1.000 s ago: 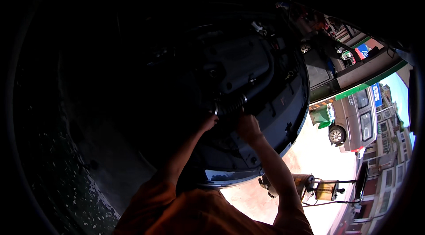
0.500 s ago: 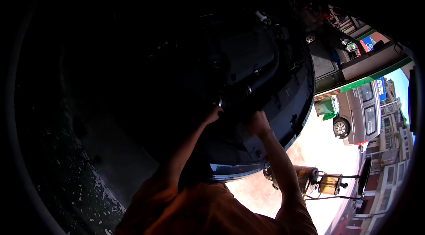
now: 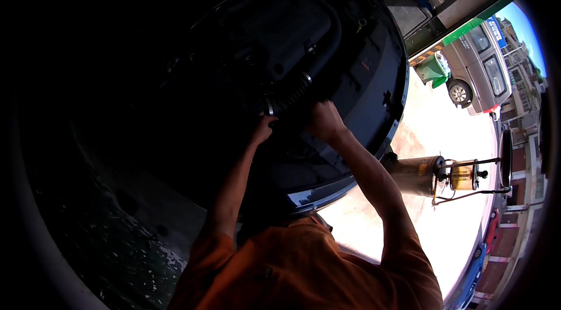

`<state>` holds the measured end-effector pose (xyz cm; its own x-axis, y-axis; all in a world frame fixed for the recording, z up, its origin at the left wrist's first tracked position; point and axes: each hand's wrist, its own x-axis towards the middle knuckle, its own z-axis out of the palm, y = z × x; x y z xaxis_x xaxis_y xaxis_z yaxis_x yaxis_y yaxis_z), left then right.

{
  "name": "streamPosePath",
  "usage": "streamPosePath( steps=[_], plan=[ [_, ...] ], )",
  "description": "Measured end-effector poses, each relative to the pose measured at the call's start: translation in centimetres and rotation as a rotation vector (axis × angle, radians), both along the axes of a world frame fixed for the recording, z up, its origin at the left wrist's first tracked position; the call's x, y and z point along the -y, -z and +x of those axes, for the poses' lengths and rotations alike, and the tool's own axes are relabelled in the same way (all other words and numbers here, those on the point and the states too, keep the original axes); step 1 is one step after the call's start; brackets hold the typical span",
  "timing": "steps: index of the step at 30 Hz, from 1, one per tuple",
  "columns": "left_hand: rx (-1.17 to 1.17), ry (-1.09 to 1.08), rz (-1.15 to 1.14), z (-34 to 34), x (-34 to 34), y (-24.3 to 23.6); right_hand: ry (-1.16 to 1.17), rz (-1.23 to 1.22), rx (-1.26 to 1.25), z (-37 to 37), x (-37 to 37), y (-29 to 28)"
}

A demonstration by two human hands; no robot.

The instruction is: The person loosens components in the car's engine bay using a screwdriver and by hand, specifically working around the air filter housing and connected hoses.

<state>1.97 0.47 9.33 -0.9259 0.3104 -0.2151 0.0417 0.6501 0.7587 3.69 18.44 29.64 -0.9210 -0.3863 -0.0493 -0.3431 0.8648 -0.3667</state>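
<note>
In the shadowed engine bay, a black engine cover (image 3: 283,26) sits above a dark corrugated hose (image 3: 292,94) with silver band clamps (image 3: 270,105). My left hand (image 3: 263,127) is at the lower left clamp, thumb up, fingers curled round the hose end. My right hand (image 3: 325,120) is to the right of the hose, its fingers bent and closed, their tips in shadow; what they hold, if anything, is hidden. The car's front edge (image 3: 397,117) curves below and right of both hands.
An oil drainer (image 3: 421,175) with a yellow clear chamber (image 3: 463,175) stands on pale sunlit ground right of the car's front. Beyond are a green bin (image 3: 431,69), a grey van (image 3: 479,76), a green-edged beam (image 3: 461,23) and buildings. Dark, speckled flooring (image 3: 117,240) is at lower left.
The view has shifted, so the engine bay sits higher in the picture. My left hand stays by the clamp; my right hand has moved slightly rightward from the hose and stays closed.
</note>
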Motion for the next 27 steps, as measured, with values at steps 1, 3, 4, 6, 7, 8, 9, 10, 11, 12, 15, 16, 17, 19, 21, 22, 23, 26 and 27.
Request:
streamPosePath(
  steps=[1,3,4,6,7,8,9,10,11,12,15,16,17,19,21,22,23,26,27],
  plan=[
    [0.002,0.0,-0.006,-0.1,0.1,0.2,0.006,0.013,-0.007,0.1,0.2,-0.3],
    [0.008,-0.003,-0.013,0.0,0.0,0.6,0.012,0.015,-0.011,0.2,0.1,-0.3],
    [0.009,-0.009,-0.012,0.0,0.1,0.7,0.013,0.001,-0.01,0.1,0.1,-0.2],
    [0.006,-0.019,-0.005,0.0,-0.1,0.7,0.019,-0.007,-0.033,-0.1,-0.2,0.3],
    [0.002,-0.011,-0.03,0.0,-0.2,0.6,0.024,-0.004,-0.057,-0.1,-0.4,0.9],
    [0.0,-0.006,-0.055,0.0,-0.3,0.5,0.027,-0.001,-0.079,0.0,-0.3,1.1],
    [-0.002,-0.001,-0.08,0.0,-0.4,0.3,0.05,0.01,-0.085,0.1,-0.1,1.1],
    [-0.003,0.005,-0.085,0.0,-0.4,0.2,0.074,0.021,-0.091,0.3,0.2,1.0],
    [-0.004,0.009,-0.09,0.1,-0.3,0.1,0.097,0.031,-0.098,0.5,0.7,0.9],
    [-0.005,0.013,-0.095,0.1,-0.3,0.0,0.097,0.072,-0.115,0.6,1.0,1.1],
    [-0.066,0.013,-0.106,0.1,-0.1,0.8,0.08,0.145,-0.173,0.5,1.9,1.6],
    [-0.07,0.015,-0.119,0.2,0.0,1.0,0.064,0.137,-0.195,0.5,2.1,1.7],
    [-0.077,0.019,-0.129,0.1,-0.2,0.6,0.05,0.13,-0.219,0.3,2.2,1.8],
    [-0.076,0.036,-0.149,0.4,-0.3,0.1,0.074,0.162,-0.198,0.3,2.2,2.2],
    [-0.075,0.044,-0.17,0.3,0.0,-0.4,0.089,0.176,-0.182,0.1,2.7,1.9],
    [-0.099,0.04,-0.174,0.3,-0.1,-0.8,0.101,0.179,-0.169,0.3,2.8,1.6],
    [-0.12,0.036,-0.177,0.6,-0.2,-1.2,0.113,0.182,-0.155,0.5,2.8,1.4],
    [-0.206,0.013,-0.128,0.7,-0.3,-0.3,0.108,0.183,-0.14,0.7,2.8,1.8],
    [-0.197,-0.001,-0.118,0.7,-0.3,0.2,0.112,0.186,-0.12,0.9,3.0,1.7]
  ],
)
